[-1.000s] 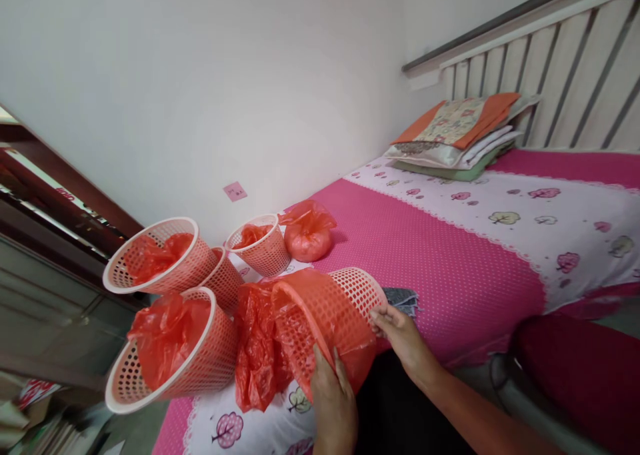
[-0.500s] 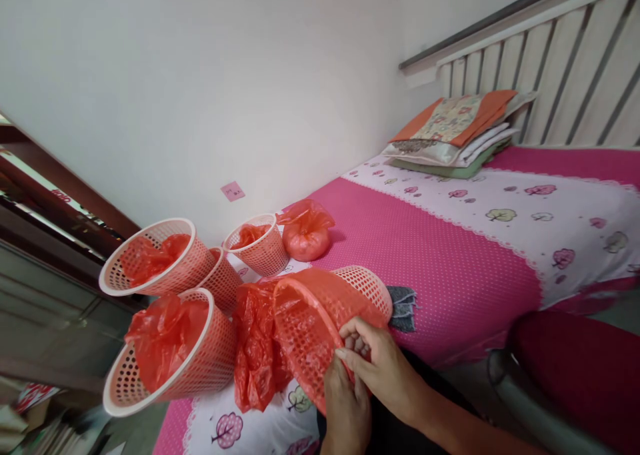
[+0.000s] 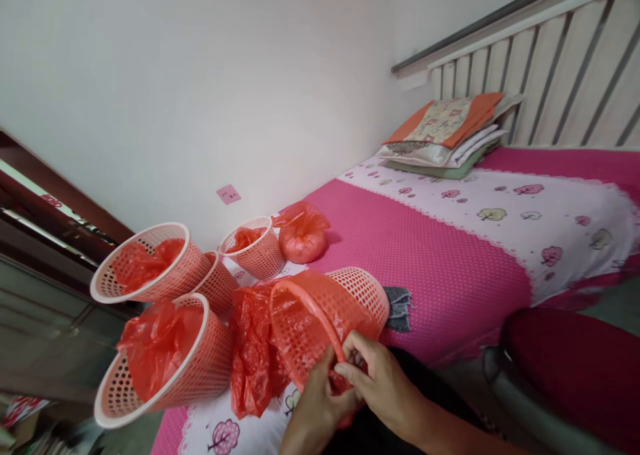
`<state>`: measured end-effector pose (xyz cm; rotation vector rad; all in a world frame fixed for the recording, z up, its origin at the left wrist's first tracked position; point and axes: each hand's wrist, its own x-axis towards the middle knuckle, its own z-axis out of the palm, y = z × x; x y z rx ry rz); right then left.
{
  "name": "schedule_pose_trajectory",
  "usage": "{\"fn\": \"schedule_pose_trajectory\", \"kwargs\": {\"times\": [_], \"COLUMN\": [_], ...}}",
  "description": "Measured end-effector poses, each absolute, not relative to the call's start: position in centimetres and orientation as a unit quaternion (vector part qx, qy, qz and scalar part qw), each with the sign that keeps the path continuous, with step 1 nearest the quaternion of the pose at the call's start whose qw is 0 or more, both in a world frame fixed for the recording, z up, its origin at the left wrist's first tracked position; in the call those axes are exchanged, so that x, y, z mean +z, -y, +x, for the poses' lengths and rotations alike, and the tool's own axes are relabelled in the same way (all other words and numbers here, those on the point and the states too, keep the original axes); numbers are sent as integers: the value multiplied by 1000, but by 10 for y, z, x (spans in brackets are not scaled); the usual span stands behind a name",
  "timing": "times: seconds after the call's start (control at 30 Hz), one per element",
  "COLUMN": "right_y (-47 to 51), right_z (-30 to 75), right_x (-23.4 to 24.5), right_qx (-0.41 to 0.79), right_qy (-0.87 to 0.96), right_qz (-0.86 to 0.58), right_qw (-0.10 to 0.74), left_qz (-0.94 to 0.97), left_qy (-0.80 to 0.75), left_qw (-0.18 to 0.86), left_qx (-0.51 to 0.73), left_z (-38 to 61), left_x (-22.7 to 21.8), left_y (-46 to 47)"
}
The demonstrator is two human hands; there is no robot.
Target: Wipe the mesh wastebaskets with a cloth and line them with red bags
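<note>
A pink perforated plastic basket [image 3: 361, 288] lies tilted on its side at the bed's near edge, its mouth facing left. A red plastic bag [image 3: 320, 288] lines it and folds over its rim. My right hand [image 3: 383, 385] is closed, pinching the bag at the near side of the rim. Just left of it, my left hand [image 3: 320, 402] has its fingers bent at the same stretch of rim, gripping the bag; its fingertips are partly hidden. Beside the basket's mouth lies a crumpled red plastic bag [image 3: 255, 355].
Several pink baskets with red bags inside stand on the left, the nearest basket [image 3: 200, 362] among them. Behind sits a tied, filled red bag [image 3: 303, 238]. Grey cloth [image 3: 399, 308] touches the basket's base. A dark red stool [image 3: 570, 375] stands right; folded bedding [image 3: 445, 135] lies farther back.
My left hand has shifted up and left along the rim, its fingers now beside my right hand's. My right hand keeps its pinch, and the view has shifted slightly.
</note>
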<state>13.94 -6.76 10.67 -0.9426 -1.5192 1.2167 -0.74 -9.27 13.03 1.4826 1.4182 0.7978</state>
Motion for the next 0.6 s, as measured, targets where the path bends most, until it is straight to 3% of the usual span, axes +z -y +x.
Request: {"fn": "schedule_pose_trajectory", "kwargs": {"times": [0.2, 0.47, 0.6], "right_y": [72, 73, 42], "right_z": [136, 145, 178], "right_x": [103, 119, 111], "right_qx": [494, 556, 495], "right_qy": [631, 649, 595], "right_qz": [-375, -334, -392], "right_qw": [466, 398, 497], "left_qz": [516, 431, 406], "left_qy": [-639, -673, -693], "left_qw": [438, 329, 263], "left_qx": [367, 503, 535], "left_z": [-22, 16, 9], "left_x": [166, 132, 117], "left_y": [103, 71, 68]}}
